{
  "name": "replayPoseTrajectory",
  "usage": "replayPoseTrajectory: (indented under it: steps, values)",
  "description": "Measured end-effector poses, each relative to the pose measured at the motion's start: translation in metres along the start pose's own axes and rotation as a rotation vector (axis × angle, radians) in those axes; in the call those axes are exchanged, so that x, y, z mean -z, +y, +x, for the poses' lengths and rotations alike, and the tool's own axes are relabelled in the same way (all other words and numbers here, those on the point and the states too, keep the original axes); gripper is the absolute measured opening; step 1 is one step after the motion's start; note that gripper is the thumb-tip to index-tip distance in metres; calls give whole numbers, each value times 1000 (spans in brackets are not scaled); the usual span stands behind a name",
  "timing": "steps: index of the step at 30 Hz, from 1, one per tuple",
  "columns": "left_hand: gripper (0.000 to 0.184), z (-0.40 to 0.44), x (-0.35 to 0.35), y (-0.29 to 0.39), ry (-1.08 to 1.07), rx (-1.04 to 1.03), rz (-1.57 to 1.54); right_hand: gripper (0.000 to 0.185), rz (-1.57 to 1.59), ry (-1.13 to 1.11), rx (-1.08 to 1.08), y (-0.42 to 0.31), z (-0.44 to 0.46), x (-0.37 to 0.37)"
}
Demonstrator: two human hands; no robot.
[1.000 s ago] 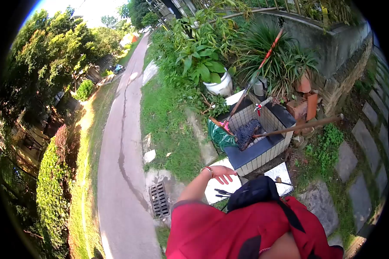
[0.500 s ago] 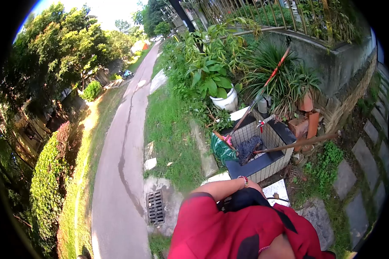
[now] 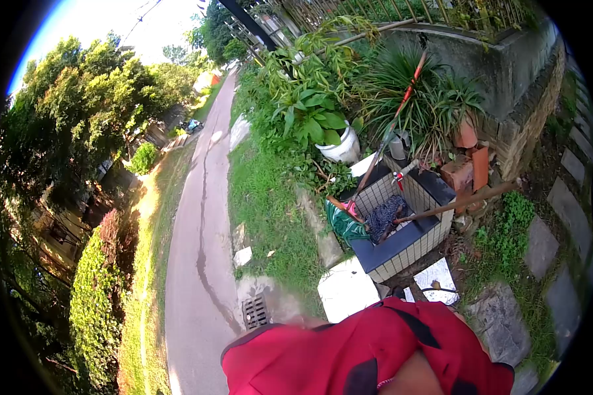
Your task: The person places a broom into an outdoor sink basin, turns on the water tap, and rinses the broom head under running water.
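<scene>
Neither of my hands shows. A blurred bit of my left arm (image 3: pixel 308 321) juts out beside the red shirt (image 3: pixel 323 359), and its hand is out of sight. Ahead of my body stands a tiled basin (image 3: pixel 412 250) with a dark rim. Inside it lies a dark patterned mop head or cloth (image 3: pixel 383 217). A long pole (image 3: pixel 402 108), red at its upper end, leans out of the basin, and a wooden handle (image 3: pixel 468 202) crosses its right side. A tap with a red handle (image 3: pixel 397 177) sits at the back. Green plastic (image 3: pixel 346 224) hangs over the left edge.
White slabs (image 3: pixel 349 289) lie before the basin, with a drain grate (image 3: pixel 255 311) to their left. Behind are a white plant pot (image 3: pixel 341 146), bricks (image 3: pixel 458 174) and a concrete wall (image 3: pixel 464 72). A paved path (image 3: pixel 194 217) runs along the left; stepping stones (image 3: pixel 568 204) lie right.
My left forearm with its bracelet, earlier stretched across in front of my body, has dropped back left and mostly out of sight. The view has shifted slightly, uncovering the white slab before the basin.
</scene>
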State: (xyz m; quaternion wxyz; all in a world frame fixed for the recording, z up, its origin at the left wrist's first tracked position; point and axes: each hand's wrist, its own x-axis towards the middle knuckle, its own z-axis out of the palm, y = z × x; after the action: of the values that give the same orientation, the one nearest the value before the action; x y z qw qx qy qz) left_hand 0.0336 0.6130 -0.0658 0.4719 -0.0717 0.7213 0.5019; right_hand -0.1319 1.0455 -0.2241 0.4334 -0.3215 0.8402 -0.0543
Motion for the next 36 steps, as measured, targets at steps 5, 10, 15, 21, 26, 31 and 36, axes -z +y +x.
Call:
replayPoseTrajectory:
  steps: [5, 10, 15, 21, 26, 31, 36]
  values:
    - [36, 1, -19, -26, 115, 96, -8, 39, -1, 13, 28, 4, 5, 1]
    - [36, 10, -29, -49, 169, 170, 5, 36, -13, 68, 106, 30, -7, -2]
    - [36, 15, -34, -68, 205, 207, 9, 37, -172, -71, 222, 41, -68, 43]
    - [36, 14, -22, -87, 210, 165, 152, 32, -250, -127, 226, 22, -139, 105]
    - [21, 5, 21, 81, 420, -93, 335, 28, -303, -104, 141, -12, -140, 124]
    - [57, 90, 6, 212, 228, -734, 503, 35, -158, 70, -50, -39, -92, 131]
    - [43, 177, -38, 208, -74, -797, 694, 28, -165, 211, 293, -13, -64, 95]
